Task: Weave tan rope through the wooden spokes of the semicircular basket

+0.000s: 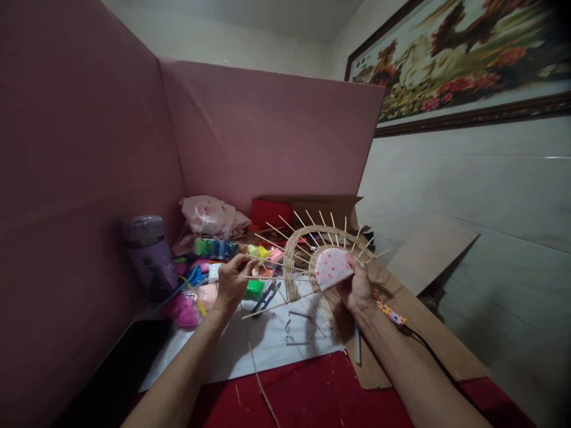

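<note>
My right hand (357, 288) is closed on a half-round piece covered in pink dotted cloth (332, 267), the core of a fan-shaped weaving. Thin wooden sticks (312, 223) stick out from it like rays, with tan cord woven across them in an arc (292, 261). My left hand (232, 282) is closed in a pinch on one stick at the left side of the weaving. A loose end of cord (259, 374) hangs down over the table. A beaded band (390, 313) sits on my right wrist.
A purple bottle (149, 252) stands at the left by the pink partition (267, 131). Coloured clay packs (216, 248), crumpled pink cloth (212, 217), small snips (266, 297), white paper (267, 342) and brown cardboard (428, 249) crowd the red table (321, 395).
</note>
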{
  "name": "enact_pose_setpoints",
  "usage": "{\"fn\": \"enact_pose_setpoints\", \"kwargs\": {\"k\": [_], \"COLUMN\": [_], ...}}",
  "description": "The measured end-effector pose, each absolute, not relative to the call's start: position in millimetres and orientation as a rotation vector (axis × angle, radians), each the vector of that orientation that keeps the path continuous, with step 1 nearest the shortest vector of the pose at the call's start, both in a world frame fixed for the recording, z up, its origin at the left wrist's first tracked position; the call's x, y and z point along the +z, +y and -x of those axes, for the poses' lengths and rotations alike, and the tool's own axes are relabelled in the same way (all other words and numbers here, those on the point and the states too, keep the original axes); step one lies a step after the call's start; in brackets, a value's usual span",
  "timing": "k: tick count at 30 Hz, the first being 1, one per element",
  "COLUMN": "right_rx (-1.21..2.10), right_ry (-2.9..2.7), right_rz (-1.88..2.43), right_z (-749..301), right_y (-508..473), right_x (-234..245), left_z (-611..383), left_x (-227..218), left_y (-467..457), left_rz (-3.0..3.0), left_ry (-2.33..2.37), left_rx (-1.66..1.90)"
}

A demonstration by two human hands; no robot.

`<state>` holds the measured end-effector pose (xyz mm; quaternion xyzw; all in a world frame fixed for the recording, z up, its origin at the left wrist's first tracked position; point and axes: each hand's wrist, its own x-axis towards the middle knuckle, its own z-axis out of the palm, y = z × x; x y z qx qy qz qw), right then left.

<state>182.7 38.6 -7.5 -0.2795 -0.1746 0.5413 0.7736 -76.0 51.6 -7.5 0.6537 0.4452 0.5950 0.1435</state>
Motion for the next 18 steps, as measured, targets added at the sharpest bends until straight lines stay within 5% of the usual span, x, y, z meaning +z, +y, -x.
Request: {"fn": "enact_pose_setpoints", "kwargs": {"k": [18], "right_rx": [1.179], "right_ry": [-0.372], "right_rz": [0.652], "right_z": [-187.2], "right_y": [43.4], "right_x": [-11.2], "left_z": [93.8], "left_x": [7.8], "left_y": [52.1], "left_rz": [-2.368], "left_ry": [1.229], "left_rx": [2.047]}}
